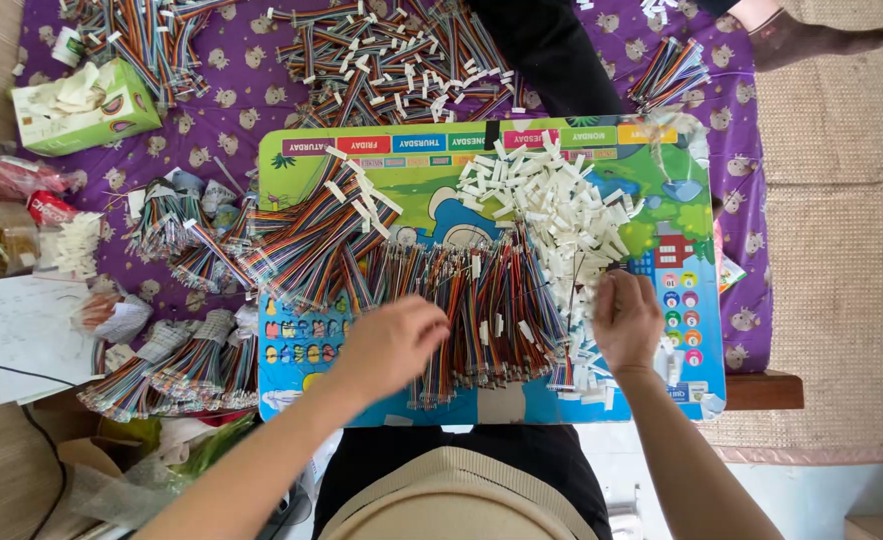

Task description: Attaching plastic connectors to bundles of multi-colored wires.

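We are gripping loose ribbon wires with our left hand; our right hand is pinching a white connector, with piles at twelve o'clock remaining.

I am seeing: board lying on cloth; ribbon wires lying across board, connector pile sitting behind-right; tissue box sitting far left; notebook lying left.

Left forearm bare, angled up from lower left; left hand palm down, fingers curled loosely, knuckles up, resting on the multicoloured wire row. Right forearm rises from lower right; right hand at that row's right end, fingers bunched, tips pinched together.
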